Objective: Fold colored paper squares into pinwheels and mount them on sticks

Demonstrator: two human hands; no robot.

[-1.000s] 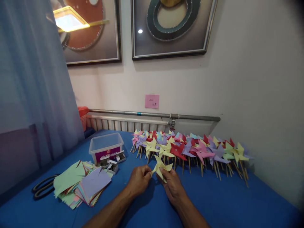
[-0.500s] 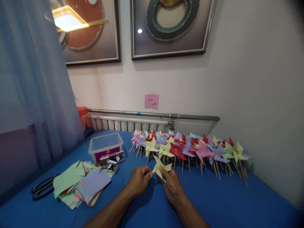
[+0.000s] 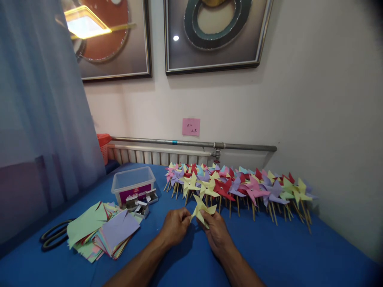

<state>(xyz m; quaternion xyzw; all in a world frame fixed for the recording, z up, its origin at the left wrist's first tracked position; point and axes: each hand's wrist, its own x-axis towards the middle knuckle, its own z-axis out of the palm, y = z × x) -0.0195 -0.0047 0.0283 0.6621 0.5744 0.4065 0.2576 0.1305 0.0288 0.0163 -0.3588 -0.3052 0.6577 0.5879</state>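
Observation:
A pale yellow paper pinwheel [image 3: 201, 208] is held between my two hands above the blue cloth, its blades pointing outward. My right hand [image 3: 218, 232] grips its right side, the thumb lying over the paper near the middle. At the left, my left hand [image 3: 175, 226] is closed, its fingertips pinching around the left blade tip. Whether a stick or pin is in those fingers is hidden. Just beyond my hands stand finished-looking pinwheels [image 3: 224, 188] on wooden sticks, in rows of red, pink, purple, yellow and green.
A clear plastic tub [image 3: 133, 181] stands left of my hands, with small white boxes [image 3: 142, 209] before it. Cut paper sheets [image 3: 119, 229] lie in piles beside black-handled scissors [image 3: 54, 235]. A radiator pipe [image 3: 161, 141] runs along the wall; a curtain [image 3: 48, 91] hangs left.

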